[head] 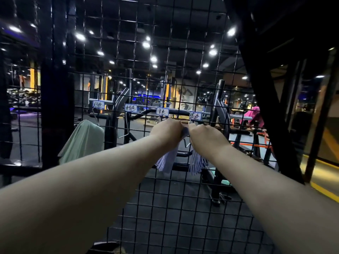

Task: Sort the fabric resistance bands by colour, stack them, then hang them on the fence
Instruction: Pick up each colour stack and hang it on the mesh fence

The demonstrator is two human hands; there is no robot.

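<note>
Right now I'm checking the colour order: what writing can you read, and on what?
"绿色" on the first tag.
"粉色" on the second tag.
"紫色" on the third tag.
"蓝色" on the fourth tag.
All handwritten, on the fence; no other text.

Ceiling spotlights (146, 45) glow over dark gym machines (221, 92) — a pink cloth (255, 116) draped at right.

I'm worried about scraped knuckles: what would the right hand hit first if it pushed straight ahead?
The right hand would probably meet the wire fence just beyond the pale purple bands it grips, though depth is unclear.
</note>
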